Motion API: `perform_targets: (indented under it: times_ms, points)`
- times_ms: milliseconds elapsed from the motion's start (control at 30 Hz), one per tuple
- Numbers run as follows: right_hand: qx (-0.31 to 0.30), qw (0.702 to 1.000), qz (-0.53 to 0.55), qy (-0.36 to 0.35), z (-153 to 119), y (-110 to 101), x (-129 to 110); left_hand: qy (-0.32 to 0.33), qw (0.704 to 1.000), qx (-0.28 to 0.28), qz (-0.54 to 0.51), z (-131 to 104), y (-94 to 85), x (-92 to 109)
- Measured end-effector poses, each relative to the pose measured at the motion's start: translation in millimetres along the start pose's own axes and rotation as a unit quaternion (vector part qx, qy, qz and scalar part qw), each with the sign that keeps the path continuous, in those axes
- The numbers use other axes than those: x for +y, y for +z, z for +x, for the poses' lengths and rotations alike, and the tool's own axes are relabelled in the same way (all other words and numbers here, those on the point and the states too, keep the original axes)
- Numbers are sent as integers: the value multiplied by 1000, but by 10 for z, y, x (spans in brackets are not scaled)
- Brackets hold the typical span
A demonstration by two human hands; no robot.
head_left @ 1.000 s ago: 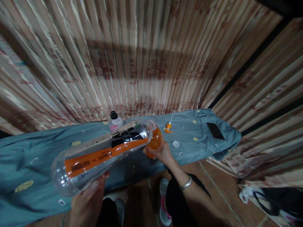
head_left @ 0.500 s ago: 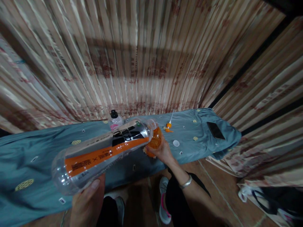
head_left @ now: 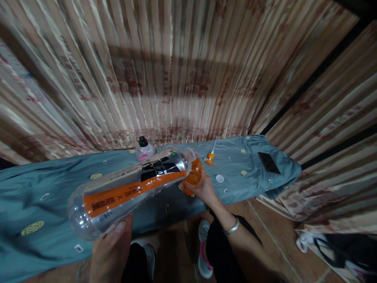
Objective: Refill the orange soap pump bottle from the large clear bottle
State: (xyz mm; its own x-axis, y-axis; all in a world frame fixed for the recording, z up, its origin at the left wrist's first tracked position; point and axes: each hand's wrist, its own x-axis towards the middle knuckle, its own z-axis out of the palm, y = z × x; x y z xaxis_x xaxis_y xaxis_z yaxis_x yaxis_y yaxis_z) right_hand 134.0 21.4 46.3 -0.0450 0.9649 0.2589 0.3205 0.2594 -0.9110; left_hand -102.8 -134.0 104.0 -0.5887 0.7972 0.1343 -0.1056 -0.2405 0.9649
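Observation:
My left hand (head_left: 113, 239) grips a large clear plastic bottle (head_left: 132, 184) with a silver, black and orange label. The bottle lies tilted, its base toward the lower left and its neck at the mouth of an orange bottle (head_left: 193, 173). Around that orange bottle my right hand (head_left: 202, 188) is closed, the wrist wearing a silver bracelet. Whether the two mouths touch is hard to see. An orange pump head (head_left: 211, 157) with a clear tube lies beyond my right hand, and a small white cap (head_left: 219, 179) is to its right.
A teal patterned cloth (head_left: 165, 212) covers the long narrow surface. Behind the large bottle stands a clear bottle with a black cap (head_left: 143, 142). A dark phone (head_left: 269, 163) lies at the right end. Pleated curtains (head_left: 171, 78) hang close behind, and a dark bag (head_left: 347, 251) sits lower right.
The view has shifted very slightly, so things appear a little further right. Both hands keep their hold, and the large bottle stays tilted at the orange bottle's mouth.

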Motion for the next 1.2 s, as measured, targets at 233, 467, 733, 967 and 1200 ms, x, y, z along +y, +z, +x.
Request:
perform_targets:
  times_ms: [233,467,733,967,1200]
  points:
    - [-8,1000,-3,4,-5,-14,9,-19,995,20,-94,41,177,181]
    - [-2,1000,-7,3,-1,-16,13,9,994,8,-107,40,196,213]
    - [4,1000,-10,8,-10,-21,-38,-11,994,1,-108,36,233,265]
    - [0,1000,-10,9,-6,-30,-65,-27,991,21,-132,17,256,285]
    - [-2,1000,-10,7,-13,-38,-79,-23,993,17,-117,32,230,257]
